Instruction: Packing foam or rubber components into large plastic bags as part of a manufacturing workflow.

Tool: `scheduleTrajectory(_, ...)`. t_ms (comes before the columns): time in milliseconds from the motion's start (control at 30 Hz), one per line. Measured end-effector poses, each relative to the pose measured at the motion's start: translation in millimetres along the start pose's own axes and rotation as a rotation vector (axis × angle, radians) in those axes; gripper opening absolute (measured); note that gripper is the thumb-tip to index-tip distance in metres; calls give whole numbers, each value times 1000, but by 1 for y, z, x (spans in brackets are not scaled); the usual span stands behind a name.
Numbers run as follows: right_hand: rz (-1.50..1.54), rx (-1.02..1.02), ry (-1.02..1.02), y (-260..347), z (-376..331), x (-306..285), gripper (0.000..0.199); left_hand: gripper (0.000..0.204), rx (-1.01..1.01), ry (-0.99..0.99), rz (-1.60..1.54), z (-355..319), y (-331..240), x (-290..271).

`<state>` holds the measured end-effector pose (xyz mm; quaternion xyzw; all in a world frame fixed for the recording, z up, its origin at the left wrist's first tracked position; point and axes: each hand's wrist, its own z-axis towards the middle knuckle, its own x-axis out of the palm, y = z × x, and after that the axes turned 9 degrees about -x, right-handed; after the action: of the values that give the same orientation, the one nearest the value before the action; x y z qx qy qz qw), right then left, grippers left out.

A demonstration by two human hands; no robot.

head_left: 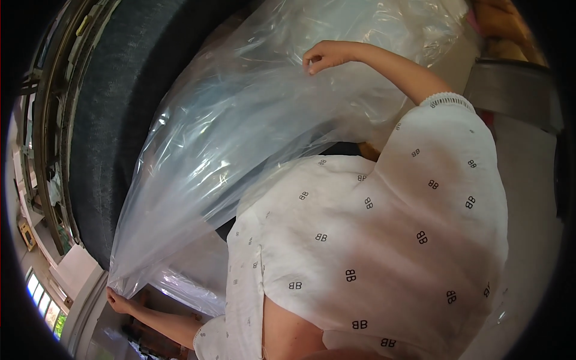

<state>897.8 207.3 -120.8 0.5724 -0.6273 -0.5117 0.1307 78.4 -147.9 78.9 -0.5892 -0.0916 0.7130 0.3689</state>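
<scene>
A large sheet of clear plastic film (204, 144), creased and shiny, stretches across the middle from lower left to upper right. At its lower left corner my left hand (119, 301) is closed, with the gathered film pinched in the fingers. My right hand (327, 57) is over the upper part of the sheet, its fingers curled together on the film; the exact grip is partly hidden. Between the two hands the film hangs in long diagonal folds. Near my body, its closer edge passes in front of my white printed shirt (360, 240).
A wide black surface (114, 120) curves along the left under the film, bordered by metal rails (45, 132). A grey metal panel (510, 96) stands at the right, below orange-brown material (510, 24). Beside my left hand is a pale ledge (84, 306); a window (43, 297) shows beyond.
</scene>
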Motion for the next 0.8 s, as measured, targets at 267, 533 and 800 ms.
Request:
scheduleTrajectory(267, -402, -250, -571, 50, -62, 3, 21, 34, -33, -59, 61, 7, 28, 11)
scheduleTrajectory(533, -388, -103, -237, -33, -17, -12, 39, 36, -9, -28, 28, -1, 22, 37)
scheduleTrajectory(800, -1117, 132, -500, -30, -70, -141, 9, 32, -42, -117, 122, 17, 41, -10)
